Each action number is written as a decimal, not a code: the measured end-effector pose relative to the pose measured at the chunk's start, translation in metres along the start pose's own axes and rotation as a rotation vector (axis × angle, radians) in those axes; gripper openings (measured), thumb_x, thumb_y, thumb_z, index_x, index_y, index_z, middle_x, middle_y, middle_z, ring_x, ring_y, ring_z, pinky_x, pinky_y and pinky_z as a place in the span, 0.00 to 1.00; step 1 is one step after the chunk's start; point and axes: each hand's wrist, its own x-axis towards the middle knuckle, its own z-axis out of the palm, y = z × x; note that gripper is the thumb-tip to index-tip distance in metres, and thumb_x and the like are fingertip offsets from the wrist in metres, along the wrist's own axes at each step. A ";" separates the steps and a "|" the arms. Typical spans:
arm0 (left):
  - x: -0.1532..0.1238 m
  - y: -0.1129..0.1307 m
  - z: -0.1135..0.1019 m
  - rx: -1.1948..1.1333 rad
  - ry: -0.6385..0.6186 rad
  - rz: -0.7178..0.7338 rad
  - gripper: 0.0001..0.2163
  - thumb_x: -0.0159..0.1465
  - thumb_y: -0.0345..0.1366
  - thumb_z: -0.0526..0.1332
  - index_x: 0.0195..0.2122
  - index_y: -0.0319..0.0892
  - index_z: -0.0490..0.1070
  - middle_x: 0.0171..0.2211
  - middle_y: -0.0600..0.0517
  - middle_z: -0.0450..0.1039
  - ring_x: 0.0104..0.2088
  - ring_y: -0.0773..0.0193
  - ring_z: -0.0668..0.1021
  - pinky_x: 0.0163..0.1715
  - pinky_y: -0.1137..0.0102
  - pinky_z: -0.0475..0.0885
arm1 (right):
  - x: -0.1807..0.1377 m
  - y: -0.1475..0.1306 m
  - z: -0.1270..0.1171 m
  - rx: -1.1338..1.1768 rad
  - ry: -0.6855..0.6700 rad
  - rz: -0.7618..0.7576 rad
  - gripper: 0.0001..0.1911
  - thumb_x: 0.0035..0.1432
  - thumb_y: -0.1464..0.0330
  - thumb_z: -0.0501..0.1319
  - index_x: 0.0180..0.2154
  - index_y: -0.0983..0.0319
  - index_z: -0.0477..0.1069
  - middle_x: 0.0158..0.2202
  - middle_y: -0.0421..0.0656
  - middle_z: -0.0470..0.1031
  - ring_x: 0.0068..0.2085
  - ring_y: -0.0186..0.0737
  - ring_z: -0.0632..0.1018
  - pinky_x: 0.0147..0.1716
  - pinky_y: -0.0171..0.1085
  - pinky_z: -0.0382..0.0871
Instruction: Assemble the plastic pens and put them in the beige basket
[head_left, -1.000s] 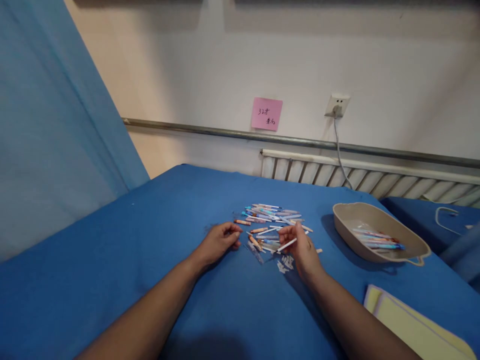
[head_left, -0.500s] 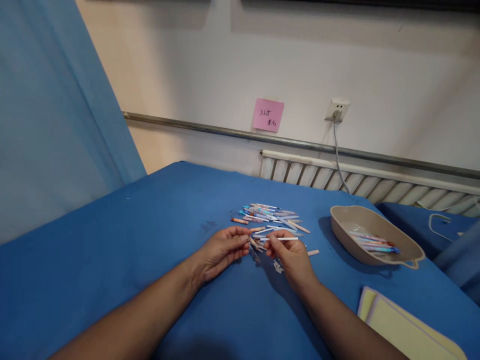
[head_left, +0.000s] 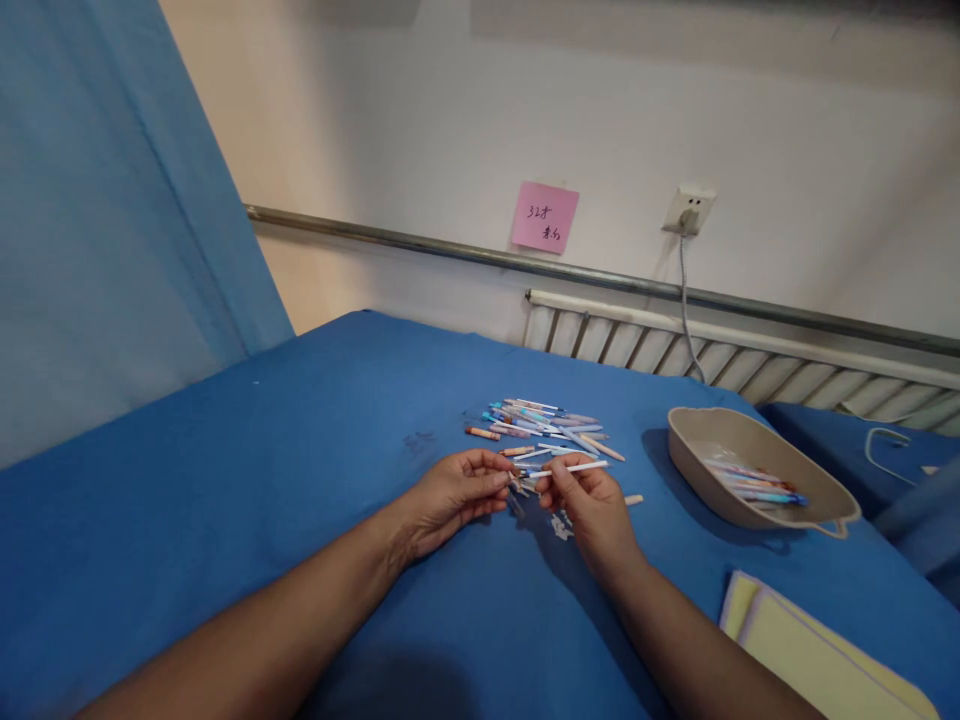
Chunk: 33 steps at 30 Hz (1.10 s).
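My right hand (head_left: 596, 510) pinches a thin white pen refill (head_left: 588, 467) between thumb and fingertips. The refill's dark tip points left, toward my left hand (head_left: 461, 490). That hand's thumb and fingers are pressed together around something small at the tip, too hidden to name. Just beyond both hands lies a loose pile of pen barrels and refills (head_left: 581, 437) in blue, pink, white and orange. A short orange-and-brown pen part (head_left: 482, 433) lies at the pile's left. Small white pieces (head_left: 560, 526) are scattered beside my right hand.
A beige basin (head_left: 686, 440) with several pens (head_left: 757, 487) in it stands to the right. Folded yellow cloths (head_left: 817, 650) lie at the near right on the blue-covered table (head_left: 187, 520). Behind are a radiator (head_left: 592, 335) and a metal rail (head_left: 420, 245).
The refill in my right hand has come to the left hand's fingertips and now slants, its right end higher. The view has shifted slightly.
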 end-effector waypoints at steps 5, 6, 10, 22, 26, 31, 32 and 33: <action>0.000 0.000 0.001 0.003 -0.006 0.000 0.15 0.50 0.35 0.70 0.37 0.39 0.70 0.28 0.55 0.73 0.26 0.73 0.76 0.31 0.76 0.70 | -0.001 0.000 0.000 0.027 -0.011 -0.020 0.14 0.52 0.58 0.64 0.33 0.63 0.70 0.26 0.41 0.75 0.24 0.32 0.73 0.24 0.31 0.65; 0.000 0.000 0.001 0.001 -0.007 -0.002 0.15 0.50 0.35 0.70 0.37 0.39 0.70 0.27 0.56 0.73 0.26 0.73 0.76 0.31 0.76 0.70 | -0.001 0.000 0.000 0.032 -0.013 -0.021 0.14 0.52 0.58 0.64 0.33 0.63 0.70 0.26 0.41 0.75 0.24 0.32 0.73 0.24 0.31 0.65; 0.000 0.000 0.001 -0.002 -0.019 -0.001 0.15 0.50 0.35 0.70 0.37 0.39 0.70 0.28 0.55 0.73 0.26 0.73 0.76 0.31 0.76 0.70 | -0.002 0.000 -0.001 0.032 -0.029 -0.012 0.13 0.53 0.59 0.64 0.32 0.62 0.70 0.26 0.41 0.75 0.24 0.32 0.73 0.24 0.31 0.66; -0.002 -0.001 0.005 0.021 -0.016 -0.003 0.16 0.48 0.35 0.72 0.36 0.38 0.70 0.29 0.54 0.74 0.27 0.71 0.76 0.34 0.74 0.70 | -0.004 0.000 0.007 -0.078 -0.077 0.024 0.15 0.50 0.57 0.65 0.29 0.63 0.69 0.24 0.41 0.76 0.21 0.31 0.72 0.22 0.31 0.64; -0.001 -0.003 0.005 0.017 -0.014 -0.008 0.16 0.48 0.35 0.72 0.36 0.38 0.70 0.30 0.53 0.74 0.29 0.70 0.77 0.34 0.73 0.71 | -0.004 0.000 0.009 -0.148 -0.051 -0.010 0.15 0.50 0.57 0.65 0.28 0.63 0.69 0.20 0.40 0.74 0.21 0.31 0.71 0.21 0.30 0.63; 0.000 -0.005 0.005 0.012 0.026 -0.004 0.17 0.49 0.34 0.71 0.38 0.38 0.70 0.32 0.52 0.74 0.27 0.72 0.76 0.32 0.74 0.72 | -0.005 0.003 0.009 -0.178 -0.124 0.002 0.15 0.52 0.57 0.63 0.31 0.63 0.71 0.21 0.40 0.74 0.22 0.33 0.74 0.21 0.30 0.63; 0.001 -0.006 0.006 0.008 0.037 -0.001 0.17 0.49 0.33 0.72 0.38 0.38 0.70 0.33 0.52 0.74 0.27 0.72 0.76 0.32 0.74 0.73 | -0.005 0.003 0.009 -0.176 -0.136 0.003 0.15 0.52 0.56 0.63 0.31 0.63 0.71 0.21 0.39 0.74 0.22 0.34 0.74 0.20 0.30 0.63; 0.001 -0.007 0.006 0.004 0.045 0.002 0.17 0.49 0.33 0.72 0.39 0.38 0.70 0.33 0.52 0.74 0.27 0.72 0.76 0.32 0.74 0.73 | -0.005 0.003 0.009 -0.174 -0.138 0.002 0.15 0.52 0.56 0.63 0.32 0.63 0.71 0.21 0.39 0.74 0.22 0.34 0.74 0.20 0.30 0.63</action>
